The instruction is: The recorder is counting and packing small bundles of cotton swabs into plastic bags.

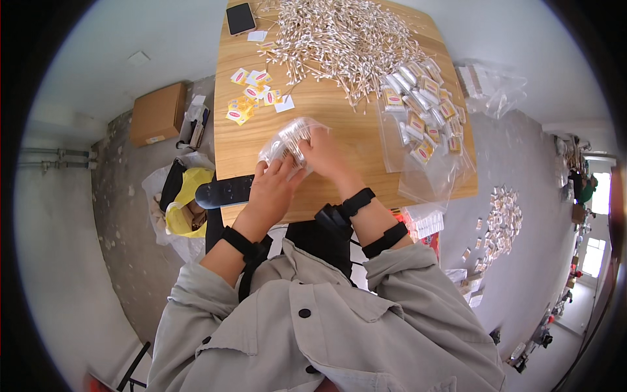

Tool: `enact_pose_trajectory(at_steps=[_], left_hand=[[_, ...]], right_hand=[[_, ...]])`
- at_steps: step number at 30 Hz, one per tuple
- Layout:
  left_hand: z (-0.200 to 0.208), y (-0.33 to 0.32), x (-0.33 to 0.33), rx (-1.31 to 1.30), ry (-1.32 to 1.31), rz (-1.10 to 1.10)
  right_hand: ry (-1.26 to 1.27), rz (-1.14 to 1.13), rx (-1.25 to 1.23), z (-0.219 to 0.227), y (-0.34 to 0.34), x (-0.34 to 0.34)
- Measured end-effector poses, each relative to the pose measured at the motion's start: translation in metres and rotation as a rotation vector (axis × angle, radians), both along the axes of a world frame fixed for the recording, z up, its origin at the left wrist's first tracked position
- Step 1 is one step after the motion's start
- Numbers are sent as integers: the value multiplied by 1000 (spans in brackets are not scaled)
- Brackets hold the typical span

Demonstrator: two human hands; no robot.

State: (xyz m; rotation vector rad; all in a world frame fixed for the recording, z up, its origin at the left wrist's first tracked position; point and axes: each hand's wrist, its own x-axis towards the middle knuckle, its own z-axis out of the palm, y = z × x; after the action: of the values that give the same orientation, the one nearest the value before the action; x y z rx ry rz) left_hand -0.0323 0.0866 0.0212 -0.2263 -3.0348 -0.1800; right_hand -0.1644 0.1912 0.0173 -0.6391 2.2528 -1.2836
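A clear plastic bag (281, 138) with what look like cotton swabs inside lies near the table's front edge, between both my hands. My left hand (274, 188) is closed on its near side, fingertips pressing the plastic. Around its right end my right hand (321, 151) is curled, and those fingertips are partly hidden. Beyond the bag, yellow-and-white printed cards (251, 93) lie scattered. A large heap of loose cotton swabs (346, 39) covers the far part of the table. To the right, filled small packets (424, 104) are piled on a big clear bag (418, 176).
The wooden table (366, 144) carries a dark phone-like device (241, 19) at its far left corner. A dark rounded bar (225, 191) juts past the left edge. On the floor are a cardboard box (158, 114), a yellow bag (189, 202) and many packets (499, 225).
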Motion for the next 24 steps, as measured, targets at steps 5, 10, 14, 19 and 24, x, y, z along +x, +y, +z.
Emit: enact_pose_trajectory(at_steps=[5,10,14,19,24], left_hand=[[4,0,2,36,25,28],[13,10,7,111,-10,105],[52,24,-21,222,215,192],[12,0,-59,126,83,412],[0,-17,-78,240,-276,432]], right_hand=[[359,-68,169,-23,10,17],[255,104,215,-16,18,11],[321,-68,279,-35,25,15],[289,-34,368,-19,12,26],[288,-67,428,-21,15,27]])
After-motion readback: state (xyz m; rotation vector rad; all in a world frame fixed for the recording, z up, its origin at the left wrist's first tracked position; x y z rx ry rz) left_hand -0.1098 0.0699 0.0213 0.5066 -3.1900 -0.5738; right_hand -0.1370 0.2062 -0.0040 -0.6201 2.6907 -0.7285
